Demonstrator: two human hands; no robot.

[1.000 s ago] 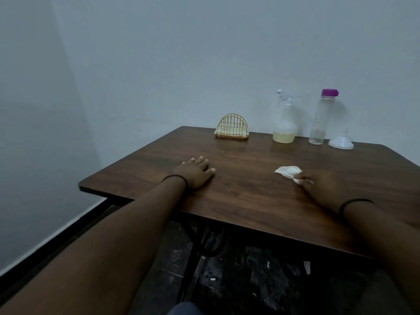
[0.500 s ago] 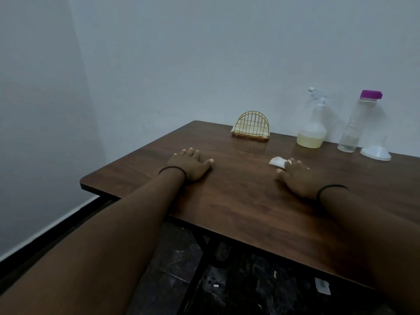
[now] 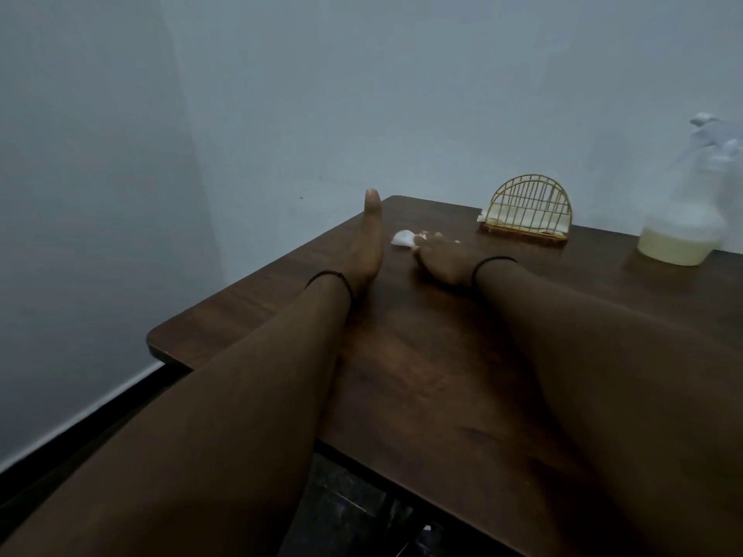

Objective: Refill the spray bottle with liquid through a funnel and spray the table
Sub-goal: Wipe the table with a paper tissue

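Since a second ago the right hand (image 3: 442, 264) has slid the crumpled white tissue (image 3: 403, 238) leftward across the dark brown wooden surface (image 3: 422, 375), close to the left hand (image 3: 368, 247), and the view has swung left too. The left hand stands on its edge, fingers straight, likely as a stop for the wipe. The right hand lies low, fingers on the tissue; whether they pinch or merely press it I cannot tell. The clear plastic spray bottle with pale yellow liquid (image 3: 683, 231) stands upright at the far right, well apart from both hands, untouched. A gold wire napkin holder (image 3: 526, 211) sits between bottle and hands near the wall. No funnel is in view.
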